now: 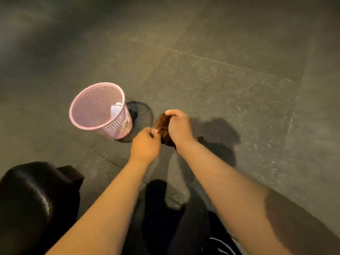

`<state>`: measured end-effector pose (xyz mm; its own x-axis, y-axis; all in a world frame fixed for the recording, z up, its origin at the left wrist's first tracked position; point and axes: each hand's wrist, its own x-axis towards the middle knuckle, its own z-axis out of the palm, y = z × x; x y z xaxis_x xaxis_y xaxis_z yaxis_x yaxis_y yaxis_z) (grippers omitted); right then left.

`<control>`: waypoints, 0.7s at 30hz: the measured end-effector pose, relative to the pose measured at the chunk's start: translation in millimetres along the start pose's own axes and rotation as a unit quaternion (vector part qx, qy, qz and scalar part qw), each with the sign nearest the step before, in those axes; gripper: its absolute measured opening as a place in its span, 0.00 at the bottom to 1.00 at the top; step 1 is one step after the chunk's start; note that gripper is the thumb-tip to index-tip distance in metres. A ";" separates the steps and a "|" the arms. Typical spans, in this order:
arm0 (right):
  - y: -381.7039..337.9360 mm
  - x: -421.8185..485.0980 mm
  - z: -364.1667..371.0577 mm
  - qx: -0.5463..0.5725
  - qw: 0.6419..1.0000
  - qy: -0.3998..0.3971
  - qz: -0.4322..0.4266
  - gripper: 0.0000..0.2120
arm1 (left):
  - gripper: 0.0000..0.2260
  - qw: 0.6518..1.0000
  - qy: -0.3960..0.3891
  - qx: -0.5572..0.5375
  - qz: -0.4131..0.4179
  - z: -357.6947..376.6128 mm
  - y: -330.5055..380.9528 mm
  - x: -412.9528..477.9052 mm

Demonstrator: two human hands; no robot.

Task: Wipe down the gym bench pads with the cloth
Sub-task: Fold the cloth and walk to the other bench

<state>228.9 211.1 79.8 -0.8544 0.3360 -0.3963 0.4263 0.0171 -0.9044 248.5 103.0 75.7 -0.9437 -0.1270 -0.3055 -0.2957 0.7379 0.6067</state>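
Holding the cloth (163, 124) with both hands, out in front of the body, above the floor (230, 74). Cloth is brown and bunched, and a tail of it hangs down between the wrists.

Right hand (179, 128): grips the upper part, thumb on top, fingers curled round the fabric.
Left hand (145, 146): just beside and slightly lower, pinching an edge of the cloth between thumb and fingertips.
Hands are close together, nearly touching, both clamped on the cloth. Fabric is blurred, so I can't tell whether it's folded or just scrunched.

Bench pad (27, 199): black, glossy, in the lower left corner beside the left forearm. It is well apart from the cloth, with no contact. A dark boxy part (71, 173) sits at the pad's far end.

Pink mesh basket (117, 126): upright on the floor, left of the hands and near them. White crumpled scrap (116, 109) lies inside against the far wall. The basket's shadow falls to the right, toward the hands.

Floor is grey speckled slabs with thin seams. Dark trousers (165, 227) show at bottom centre, with white stripes near the lower edge.
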 end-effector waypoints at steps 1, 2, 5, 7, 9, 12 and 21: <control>-0.8 0.4 -19.0 0.008 1.000 0.015 0.020 0.19 | 0.08 1.000 -0.013 -0.017 -0.003 16.7 12.3 -2.1; -1.1 0.2 -37.8 0.010 0.999 0.022 0.037 0.19 | 0.10 0.999 -0.026 -0.032 -0.006 30.1 25.0 -5.5; -1.7 0.7 -110.0 0.014 0.994 0.080 0.073 0.16 | 0.09 0.989 -0.081 -0.115 -0.039 67.5 79.1 -22.5; -0.6 -1.2 -156.8 0.031 0.986 0.125 0.104 0.11 | 0.08 0.970 -0.126 -0.195 -0.075 85.7 116.8 -42.7; -2.4 -8.4 -208.7 0.063 0.974 0.171 0.133 0.07 | 0.05 0.960 -0.163 -0.217 -0.074 106.4 156.9 -64.9; -4.8 -26.3 -285.2 0.096 0.961 0.214 0.144 0.12 | 0.04 0.952 -0.209 -0.210 -0.075 140.5 216.4 -100.3; -31.5 -80.3 -468.9 0.102 0.911 0.362 0.169 0.26 | 0.16 0.915 -0.371 -0.158 -0.017 205.0 355.4 -185.5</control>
<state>423.5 625.1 214.1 -0.2329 0.8236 -0.5172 0.5020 -0.3537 -0.7893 348.9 524.7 197.5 -0.6074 0.4252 -0.6710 -0.4623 0.4978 0.7338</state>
